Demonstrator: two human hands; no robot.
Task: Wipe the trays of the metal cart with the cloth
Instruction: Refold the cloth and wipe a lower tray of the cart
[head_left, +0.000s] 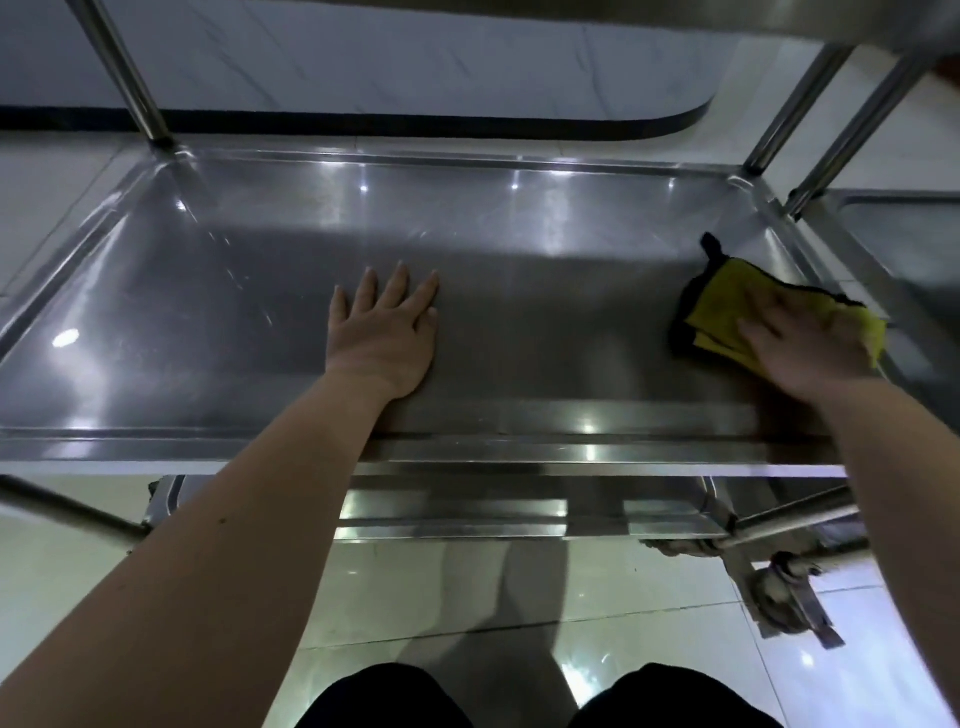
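At the right end of the tray, the right hand lies flat on the cloth, fingers fairly straight and spread across it, pressing rather than clutching; the hand is blurred, which reads as a wiping stroke under way. That cloth is yellow with a dark edge, folded, and sits on the tray floor close to the right rim. The left hand rests palm down near the middle of the same tray, fingers straight and holding nothing, seemingly to steady the cart.

By my judgement the step in hand is wiping the middle tray, with the cloth at its right side. The next move calls for dragging the cloth leftward in overlapping passes, lifting the left hand out of its path, and working into the sloped corners where grime collects.

Outward, the tray is bare brushed steel with a raised rim, glinting with light spots. Round steel posts rise from its corners towards an upper tray at the top edge of view. A lower tray shows beneath, and a caster at the right. Another steel surface stands just beside the cart on the right. Glossy pale floor tiles lie below, and the person's dark-clad knees sit at the bottom
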